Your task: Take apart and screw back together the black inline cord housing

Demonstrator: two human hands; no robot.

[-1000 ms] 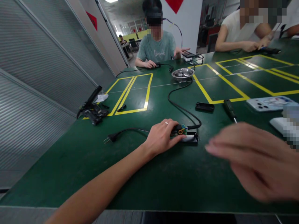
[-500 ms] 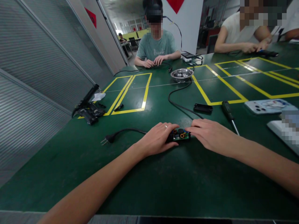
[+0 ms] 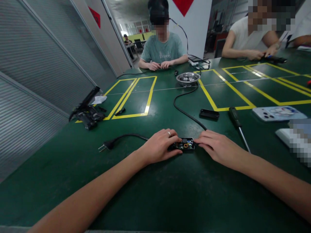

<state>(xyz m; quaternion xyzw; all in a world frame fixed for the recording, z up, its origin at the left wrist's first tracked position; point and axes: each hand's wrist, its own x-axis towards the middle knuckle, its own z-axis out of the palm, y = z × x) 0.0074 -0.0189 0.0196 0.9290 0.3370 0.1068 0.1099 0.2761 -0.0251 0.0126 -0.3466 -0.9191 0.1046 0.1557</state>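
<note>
A black casing with a circuit board (image 3: 186,144) in it lies on the green table, its electronic parts facing up. My left hand (image 3: 161,146) grips the casing's left end, thumb on the near side and fingers over the far side. At the right end, the fingers of my right hand (image 3: 213,144) pinch the black cable (image 3: 186,111) where it meets the casing. From under my left hand a second cord runs left to a two-pin plug (image 3: 109,144). Beyond my right hand lies a black cover (image 3: 209,114), hollow side up.
A screwdriver (image 3: 235,118), a phone (image 3: 279,113) and a white object (image 3: 289,139) lie to the right. Farther off stands a metal bowl (image 3: 188,79). Black parts (image 3: 87,113) are heaped at left. Two people sit across the table (image 3: 155,194), their hands on dark items.
The board now sits flatter in the casing, with its rim showing around it. My right fingers have shifted from the board's edge to the cable end. The view has moved slightly.
</note>
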